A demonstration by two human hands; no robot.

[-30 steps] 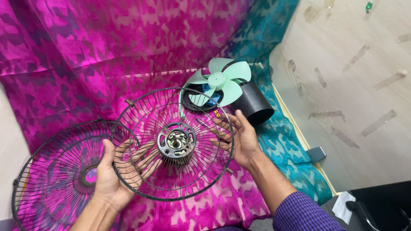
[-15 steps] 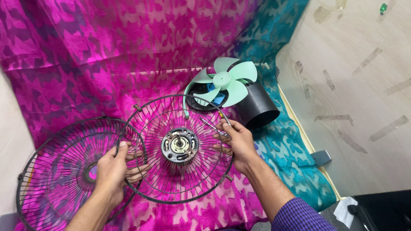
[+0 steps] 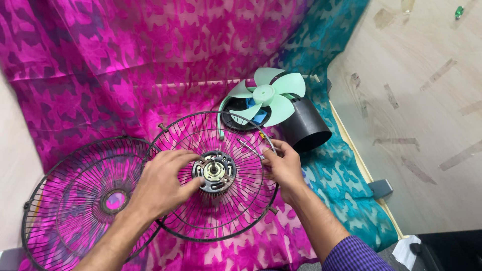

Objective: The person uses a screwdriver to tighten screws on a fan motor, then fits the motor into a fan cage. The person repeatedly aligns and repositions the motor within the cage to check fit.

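Note:
A black wire fan guard (image 3: 221, 221) with a metal motor hub (image 3: 215, 171) at its centre lies on the pink cloth. My left hand (image 3: 159, 184) rests on top of the guard, with its fingers against the left side of the hub. My right hand (image 3: 284, 168) grips the guard's right rim. A second black wire guard (image 3: 70, 211) lies flat to the left, partly under the first. Behind them stands a pale green fan blade (image 3: 268, 98) on a black round base (image 3: 243, 120).
A black cylinder (image 3: 306, 128) lies on its side next to the green blade. Pink and teal patterned cloth (image 3: 125, 60) covers the surface. A wooden floor with tape strips (image 3: 416, 100) lies to the right. A small grey block (image 3: 380, 188) sits by the cloth's edge.
My left hand left the guard's left rim and moved over the wires onto the motor hub. The guard settled lower and flatter. My right hand stays at the right rim.

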